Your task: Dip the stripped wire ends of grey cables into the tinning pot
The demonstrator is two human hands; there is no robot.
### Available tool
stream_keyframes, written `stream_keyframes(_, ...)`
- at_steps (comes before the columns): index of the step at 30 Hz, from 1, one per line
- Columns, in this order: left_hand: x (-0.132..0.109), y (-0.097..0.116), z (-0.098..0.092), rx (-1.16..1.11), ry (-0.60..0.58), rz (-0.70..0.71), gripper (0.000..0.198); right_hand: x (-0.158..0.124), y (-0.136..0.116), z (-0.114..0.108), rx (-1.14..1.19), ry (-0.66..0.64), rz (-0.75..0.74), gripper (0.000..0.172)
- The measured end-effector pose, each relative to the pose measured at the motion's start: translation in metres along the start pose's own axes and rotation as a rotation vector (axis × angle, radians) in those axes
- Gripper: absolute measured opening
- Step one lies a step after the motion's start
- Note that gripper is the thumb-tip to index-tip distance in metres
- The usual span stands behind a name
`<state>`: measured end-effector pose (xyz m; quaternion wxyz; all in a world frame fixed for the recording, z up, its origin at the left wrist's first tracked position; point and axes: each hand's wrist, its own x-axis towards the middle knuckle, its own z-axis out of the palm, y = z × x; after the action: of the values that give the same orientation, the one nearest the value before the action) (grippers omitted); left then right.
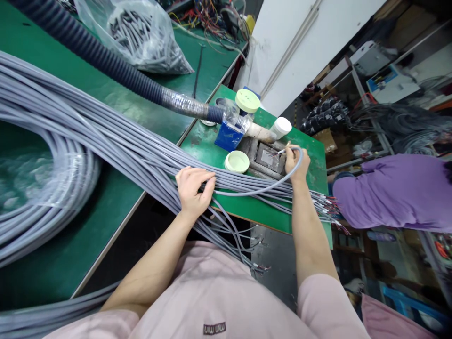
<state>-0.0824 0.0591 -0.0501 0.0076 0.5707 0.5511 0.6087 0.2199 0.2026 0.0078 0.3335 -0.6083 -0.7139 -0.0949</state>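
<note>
My right hand [297,161] is closed on a grey cable [265,189] near its end, and the cable loops back toward the bundle. Its stripped end, with thin dark wires, points left over a square solder pot [270,159] with a shiny grey patch on top. On the long bundle of grey cables [141,146] rests my left hand [194,189], fingers laid over it and thumb apart. At the right, the bundle ends in white, red and black wire tips [326,207]. Whether the wires touch the pot's surface I cannot tell.
A ribbed hose [130,77] ends above the pot, beside a blue box [229,135]. Around it stand a pale green lid [237,162], a lidded jar [247,100] and a white tub [281,127]. Behind lies a bag of cable pieces [144,40]. A person in purple [391,190] is at right.
</note>
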Motion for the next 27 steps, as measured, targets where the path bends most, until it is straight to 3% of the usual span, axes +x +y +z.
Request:
stream_keyframes(6, -0.001, 0.0, 0.0, 0.013, -0.02, -0.021, 0.009, -0.001, 0.001, 0.007, 0.004, -0.032, -0.002, 0.029)
stream_keyframes(9, -0.001, 0.0, 0.0, 0.016, -0.026, -0.023, 0.01, -0.003, -0.003, -0.001, 0.024, 0.009, -0.012, 0.027)
stream_keyframes(14, 0.002, 0.0, -0.001, 0.02, -0.045, -0.03, 0.011, -0.024, -0.041, -0.049, 0.144, 0.085, -0.063, 0.025)
stream_keyframes(18, 0.002, 0.019, -0.006, -0.148, -0.094, -0.096, 0.013, -0.068, -0.085, -0.086, 0.335, 0.09, -0.151, 0.02)
stream_keyframes(21, -0.006, 0.048, -0.007, -0.487, -0.304, -0.23, 0.015, -0.108, -0.106, -0.096, 0.511, 0.188, -0.238, 0.016)
stream_keyframes(25, -0.028, 0.084, 0.001, -0.973, -0.715, -0.66, 0.032, -0.156, -0.115, -0.096, 0.544, 0.211, -0.262, 0.021)
stream_keyframes(27, -0.038, 0.094, 0.006, -1.155, -0.788, -0.834, 0.041, -0.176, -0.117, -0.095, 0.552, 0.191, -0.249, 0.026)
